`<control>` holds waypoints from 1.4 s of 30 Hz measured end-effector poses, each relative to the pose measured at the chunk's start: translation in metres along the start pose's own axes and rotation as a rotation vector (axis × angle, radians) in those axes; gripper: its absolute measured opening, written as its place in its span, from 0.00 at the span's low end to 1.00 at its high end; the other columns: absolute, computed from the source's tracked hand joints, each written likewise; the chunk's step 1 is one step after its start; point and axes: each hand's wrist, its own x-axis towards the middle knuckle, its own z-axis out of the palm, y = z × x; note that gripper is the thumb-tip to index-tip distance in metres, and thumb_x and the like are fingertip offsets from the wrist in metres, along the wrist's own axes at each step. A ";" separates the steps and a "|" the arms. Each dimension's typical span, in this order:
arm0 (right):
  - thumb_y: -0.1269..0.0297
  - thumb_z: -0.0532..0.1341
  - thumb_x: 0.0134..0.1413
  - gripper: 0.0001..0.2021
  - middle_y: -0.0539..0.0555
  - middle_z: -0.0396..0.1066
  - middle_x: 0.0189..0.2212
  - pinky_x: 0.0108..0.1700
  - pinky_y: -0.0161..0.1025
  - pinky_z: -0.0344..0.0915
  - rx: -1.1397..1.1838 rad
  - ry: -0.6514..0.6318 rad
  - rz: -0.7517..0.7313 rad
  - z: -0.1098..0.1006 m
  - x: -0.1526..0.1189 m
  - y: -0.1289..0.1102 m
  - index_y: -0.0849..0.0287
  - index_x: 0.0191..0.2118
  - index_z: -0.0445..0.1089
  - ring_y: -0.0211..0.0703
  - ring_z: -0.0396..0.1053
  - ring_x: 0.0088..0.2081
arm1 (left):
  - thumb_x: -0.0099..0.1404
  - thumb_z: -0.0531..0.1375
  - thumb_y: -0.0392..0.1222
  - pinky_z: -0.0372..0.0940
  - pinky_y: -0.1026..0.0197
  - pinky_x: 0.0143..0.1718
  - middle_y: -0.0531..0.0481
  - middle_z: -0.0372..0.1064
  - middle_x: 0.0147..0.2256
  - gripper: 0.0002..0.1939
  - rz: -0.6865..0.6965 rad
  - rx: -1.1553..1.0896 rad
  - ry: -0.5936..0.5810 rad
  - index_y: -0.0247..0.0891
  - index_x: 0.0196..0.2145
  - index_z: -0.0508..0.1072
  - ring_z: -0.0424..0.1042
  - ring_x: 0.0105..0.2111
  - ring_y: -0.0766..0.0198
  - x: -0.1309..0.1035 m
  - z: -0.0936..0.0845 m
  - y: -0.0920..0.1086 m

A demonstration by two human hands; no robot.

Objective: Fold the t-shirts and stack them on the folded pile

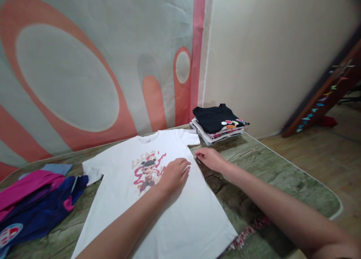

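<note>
Gray wall point(126, 33) with orange shapes seen beyond the left hand point(175, 172); plain pale wall point(254, 56) noted beyond the right hand point(210, 159). Brown floor point(332, 153) and dark wooden panel point(329, 97) observed farther right of that hand. Green-brown table point(304, 189) recorded below both hands.

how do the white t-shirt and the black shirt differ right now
The white t-shirt is spread out with its sleeves showing, while the black shirt is folded compactly.
The white t-shirt lies on the table; the black shirt tops a stack of clothes.
The left hand is on the white t-shirt; neither hand touches the black shirt.
Both carry a colourful print.
</note>
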 end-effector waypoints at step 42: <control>0.59 0.68 0.44 0.18 0.40 0.63 0.22 0.15 0.25 0.46 0.622 -0.875 0.197 -0.027 -0.025 -0.007 0.57 0.37 0.60 0.28 0.63 0.16 | 0.72 0.45 0.51 0.42 0.40 0.64 0.48 0.48 0.66 0.25 -0.222 0.187 -0.071 0.46 0.65 0.55 0.48 0.66 0.54 -0.027 0.014 -0.017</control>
